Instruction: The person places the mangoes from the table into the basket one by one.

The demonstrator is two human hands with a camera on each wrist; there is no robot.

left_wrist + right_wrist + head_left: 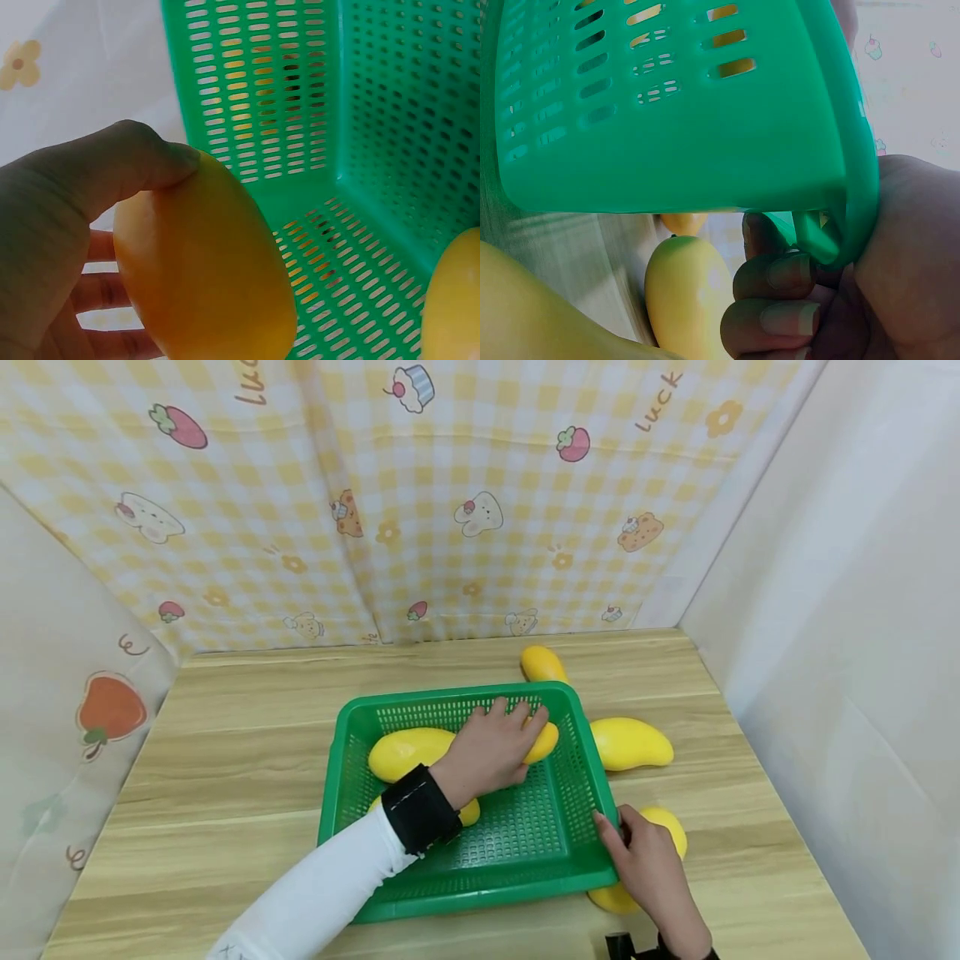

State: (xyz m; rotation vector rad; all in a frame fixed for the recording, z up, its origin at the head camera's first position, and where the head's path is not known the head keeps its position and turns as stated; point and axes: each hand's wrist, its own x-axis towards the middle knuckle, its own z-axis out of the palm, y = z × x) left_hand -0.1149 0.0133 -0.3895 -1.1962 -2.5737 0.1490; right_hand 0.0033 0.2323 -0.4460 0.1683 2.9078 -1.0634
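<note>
mango over basket, basket edge held

item: mango (542, 742), gripped in my left hand (487, 750), fingers curled round it, inside the green basket (480, 877) near its far right corner; long axis runs left to right. my right hand (647, 868) curls round the basket's near right rim. another mango (408, 752) lies just left of my left hand.

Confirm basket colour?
Green, perforated plastic basket; clearest in the head view.

Basket (577, 760) floor bare at lower right; mangoes (408, 752) fill its upper left. Mangoes (630, 743) crowd tabletop (240, 752) right of basket; left side open.
</note>
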